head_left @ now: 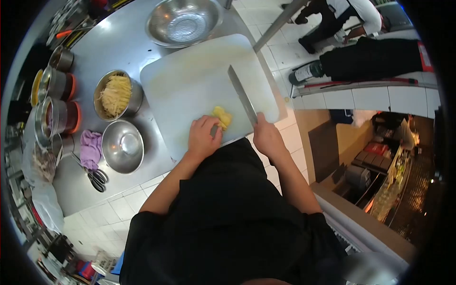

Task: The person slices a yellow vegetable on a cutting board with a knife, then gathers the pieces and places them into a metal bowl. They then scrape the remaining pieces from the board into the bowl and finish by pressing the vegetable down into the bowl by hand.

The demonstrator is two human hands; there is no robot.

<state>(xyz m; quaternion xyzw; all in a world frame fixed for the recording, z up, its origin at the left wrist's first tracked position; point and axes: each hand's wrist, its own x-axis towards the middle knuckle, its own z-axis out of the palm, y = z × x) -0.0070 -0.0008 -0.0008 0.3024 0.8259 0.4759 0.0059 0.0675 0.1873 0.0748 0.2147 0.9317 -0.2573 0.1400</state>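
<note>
Right grip clasping long steel knife, left grip holding lumpy yellow piece, smooth white board

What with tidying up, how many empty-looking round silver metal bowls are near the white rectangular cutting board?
2: a large bowl beyond the board, and a smaller bowl beside the crumpled purple cloth. More may hide among round metal containers at far left.
</note>
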